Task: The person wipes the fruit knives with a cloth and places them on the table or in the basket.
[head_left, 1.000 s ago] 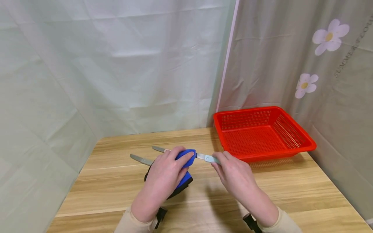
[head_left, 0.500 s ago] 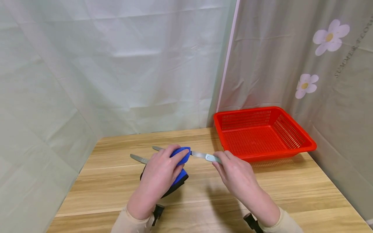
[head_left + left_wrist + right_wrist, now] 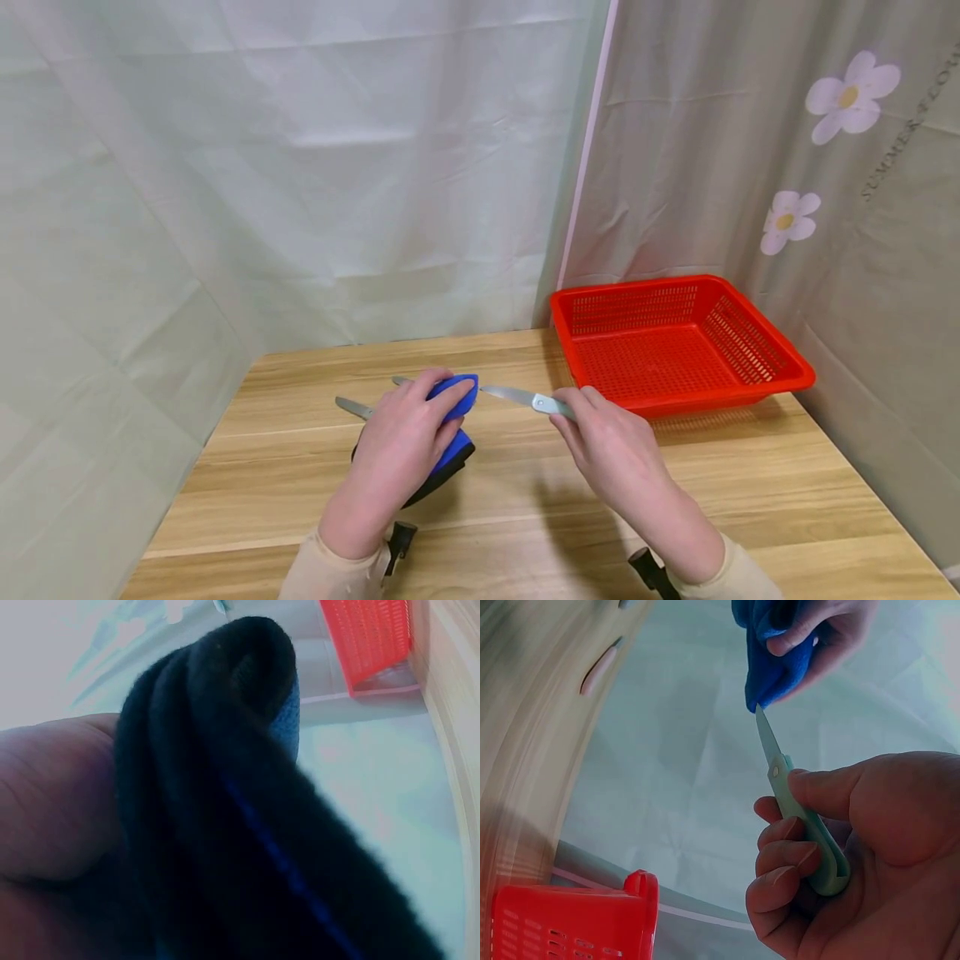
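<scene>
In the head view, my left hand point(image 3: 401, 442) grips a folded blue cloth point(image 3: 457, 400) with black edging. Its dark folded edge fills much of the left wrist view. My right hand point(image 3: 615, 437) holds a folding knife point(image 3: 551, 405) by its pale blue-green handle, with the blade out and pointing left. The blade's tip lies right at the cloth's corner. In the right wrist view the fingers curl round the knife handle point(image 3: 810, 825), thumb along its side. Beyond my left hand lie two more knives: a grey blade point(image 3: 352, 407) and another blade point(image 3: 401, 381), both partly hidden.
A red plastic basket point(image 3: 675, 404) with slotted sides stands at the back right of the wooden table point(image 3: 247, 492). Pale curtains point(image 3: 375, 167) hang behind and at both sides. A pink-handled knife point(image 3: 598, 671) shows on the table in the right wrist view.
My left hand has moved left with the cloth, sliding it off the blade, so the whole blade now shows up to its tip. My right hand has stayed almost in place.
</scene>
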A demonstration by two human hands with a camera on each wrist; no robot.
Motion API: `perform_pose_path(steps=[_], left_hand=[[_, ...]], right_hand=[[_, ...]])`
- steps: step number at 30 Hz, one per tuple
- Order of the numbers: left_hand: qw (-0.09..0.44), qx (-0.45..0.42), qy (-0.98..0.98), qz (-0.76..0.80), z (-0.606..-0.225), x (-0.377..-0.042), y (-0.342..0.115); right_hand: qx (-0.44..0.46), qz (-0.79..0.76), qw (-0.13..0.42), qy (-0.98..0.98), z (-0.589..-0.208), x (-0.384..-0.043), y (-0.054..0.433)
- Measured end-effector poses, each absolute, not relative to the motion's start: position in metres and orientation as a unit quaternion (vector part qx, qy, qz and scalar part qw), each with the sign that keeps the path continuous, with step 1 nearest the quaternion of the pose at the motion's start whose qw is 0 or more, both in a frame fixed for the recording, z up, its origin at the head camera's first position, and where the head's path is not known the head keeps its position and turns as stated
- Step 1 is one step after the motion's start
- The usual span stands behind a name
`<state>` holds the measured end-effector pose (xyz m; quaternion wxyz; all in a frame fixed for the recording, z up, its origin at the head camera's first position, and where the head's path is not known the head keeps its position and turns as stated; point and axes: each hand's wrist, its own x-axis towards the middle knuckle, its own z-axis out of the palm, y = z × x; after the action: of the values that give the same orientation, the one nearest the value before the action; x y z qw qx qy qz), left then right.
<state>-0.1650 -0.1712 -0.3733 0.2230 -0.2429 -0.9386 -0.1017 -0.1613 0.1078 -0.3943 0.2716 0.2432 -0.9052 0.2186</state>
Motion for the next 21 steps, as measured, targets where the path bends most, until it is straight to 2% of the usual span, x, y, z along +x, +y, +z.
perform_pose_path(steps=[9,21], left_hand=[[0.25,-0.273,-0.923,-0.108,-0.37,-0.162,-0.164],[0.236,-0.318,-0.913,-0.101,-0.376,-0.154,-0.142]], right_hand=[[0.237,0.218,0.264,-0.909,-0.393,-0.161,0.107],[0.23,0.211,0.243,-0.918,-0.393,-0.161,0.104]])
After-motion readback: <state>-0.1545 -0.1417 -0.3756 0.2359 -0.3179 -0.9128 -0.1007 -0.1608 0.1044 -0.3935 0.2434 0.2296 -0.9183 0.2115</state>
